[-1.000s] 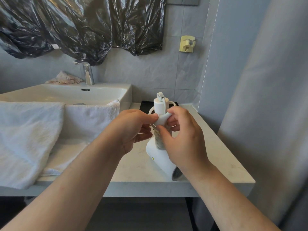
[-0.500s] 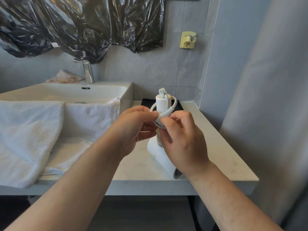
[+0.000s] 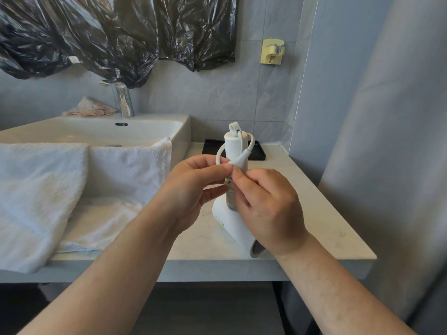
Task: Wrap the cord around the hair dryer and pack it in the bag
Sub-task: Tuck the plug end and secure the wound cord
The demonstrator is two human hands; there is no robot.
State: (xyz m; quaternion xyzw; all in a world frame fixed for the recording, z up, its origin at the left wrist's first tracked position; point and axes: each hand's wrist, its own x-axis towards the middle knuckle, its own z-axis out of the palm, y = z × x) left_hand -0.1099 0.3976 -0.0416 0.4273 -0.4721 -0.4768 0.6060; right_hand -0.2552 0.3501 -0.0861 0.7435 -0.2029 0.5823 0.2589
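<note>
A white hair dryer (image 3: pixel 232 223) stands on the pale counter (image 3: pixel 314 213), barrel down and handle pointing up, with a hanging loop on top. Its white cord (image 3: pixel 249 147) is wound in tight turns around the handle, and a last loop arcs around the handle's top. My left hand (image 3: pixel 193 189) pinches the cord's end at the handle. My right hand (image 3: pixel 266 206) pinches it from the other side, fingertips meeting the left thumb, and hides much of the handle. No bag for packing is in view.
White towels (image 3: pixel 72 184) drape over the counter's left part and the rim of the sink (image 3: pixel 121 131). A chrome tap (image 3: pixel 123 97) stands behind the sink. A black tray (image 3: pixel 257 153) lies behind the dryer. Black plastic sheeting (image 3: pixel 121 32) hangs on the wall. A grey curtain (image 3: pixel 387 165) bounds the right.
Both hands have risen slightly along the handle, and the cord's end has been drawn tighter into a smaller loop against the handle top. The dryer stays upright in the same spot.
</note>
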